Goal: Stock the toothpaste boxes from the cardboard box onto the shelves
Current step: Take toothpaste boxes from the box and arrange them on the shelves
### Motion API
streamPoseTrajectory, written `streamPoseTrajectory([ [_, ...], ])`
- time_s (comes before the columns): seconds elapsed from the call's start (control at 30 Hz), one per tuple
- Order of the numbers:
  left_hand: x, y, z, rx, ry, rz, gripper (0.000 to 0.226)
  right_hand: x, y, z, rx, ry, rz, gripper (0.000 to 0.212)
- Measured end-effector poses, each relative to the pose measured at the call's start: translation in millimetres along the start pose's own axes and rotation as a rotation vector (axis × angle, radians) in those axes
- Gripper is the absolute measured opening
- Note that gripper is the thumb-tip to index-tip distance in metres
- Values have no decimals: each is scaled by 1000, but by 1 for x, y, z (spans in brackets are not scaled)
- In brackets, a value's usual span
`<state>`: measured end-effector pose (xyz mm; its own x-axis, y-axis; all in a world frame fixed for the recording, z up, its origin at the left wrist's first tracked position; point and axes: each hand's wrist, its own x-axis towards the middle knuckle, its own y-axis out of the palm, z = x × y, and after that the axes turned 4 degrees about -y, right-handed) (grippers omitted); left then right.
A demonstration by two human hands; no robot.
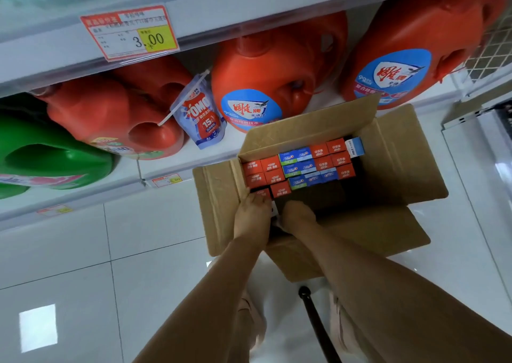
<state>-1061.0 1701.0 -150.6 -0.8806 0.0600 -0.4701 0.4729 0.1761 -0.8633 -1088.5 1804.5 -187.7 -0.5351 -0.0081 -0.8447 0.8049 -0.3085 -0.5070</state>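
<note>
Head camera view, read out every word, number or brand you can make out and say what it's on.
"3.00": price tag on the upper shelf edge.
"OMO", "15": refill pouch.
"雕牌": middle orange detergent jug and right orange detergent jug, on their blue labels.
"中华": red toothpaste boxes, left end of the cardboard box.
Too blurred: that tag's small print, blue toothpaste boxes, lower price tags.

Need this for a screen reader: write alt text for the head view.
A person's left hand and right hand reach into an open cardboard box on a white tiled floor, beside rows of red and blue toothpaste boxes. Detergent jugs line the shelf behind.
</note>
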Motion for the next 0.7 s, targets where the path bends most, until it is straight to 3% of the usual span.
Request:
streamPoseTrajectory([
  [0.13, 2, 15, -4, 200, 31, 43, 35, -5, -37, -20, 0, 59, 31, 32],
  [0.3, 11, 21, -13, 163, -63, 35, 38, -23, -93, -70, 39, 16, 2, 42],
  [0.4, 15, 24, -16, 179, -87, 81, 36, -32, -115, -97, 100, 6, -31, 33],
  [0.53, 17, 24, -12, 265, -63, 61, 58, -41, -127, -114, 169, 42, -74, 31],
  [0.7, 21, 21, -12, 328, -48, 21, 36, -57, -138, -115, 262, 12, -138, 26],
])
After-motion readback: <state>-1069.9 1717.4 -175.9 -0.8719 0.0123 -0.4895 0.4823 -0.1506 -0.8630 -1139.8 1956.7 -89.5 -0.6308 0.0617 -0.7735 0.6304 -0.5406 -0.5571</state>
